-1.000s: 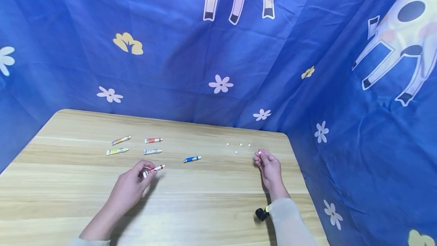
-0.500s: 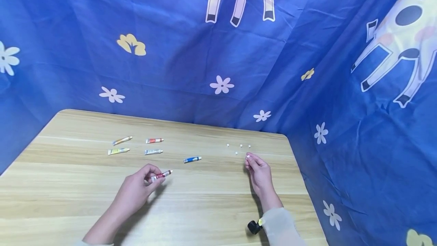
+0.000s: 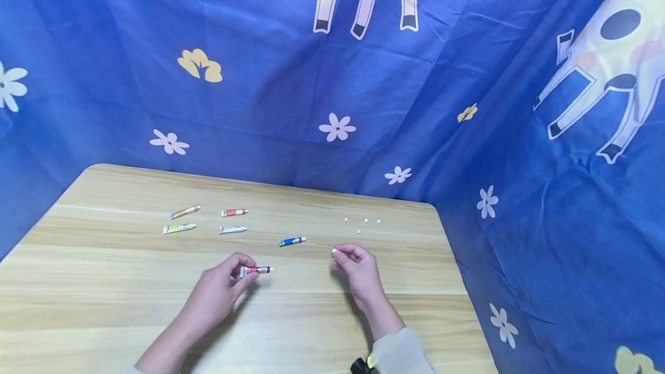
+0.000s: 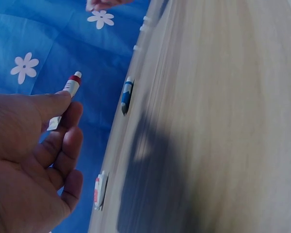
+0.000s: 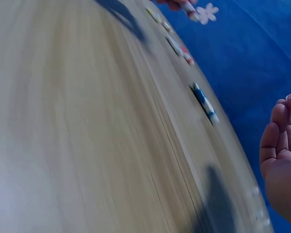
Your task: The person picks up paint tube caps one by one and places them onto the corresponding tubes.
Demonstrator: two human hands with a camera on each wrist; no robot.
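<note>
Toward seven o'clock in head view, left hand (image 3: 219, 283) pinches red-banded tube (image 3: 262, 270) between fingers; toward six, right hand (image 3: 362, 273) pinches white cap (image 3: 334, 251), apparently for capping, which calls for aligning both.

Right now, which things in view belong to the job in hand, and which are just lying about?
In use, apparently:
left hand, holding the dark-red paint tube
right hand, pinching a small white piece, probably a cap

Lying about, unheld:
blue tube
red tube
white tube
yellow tube
ochre tube
four similar white pieces
</note>
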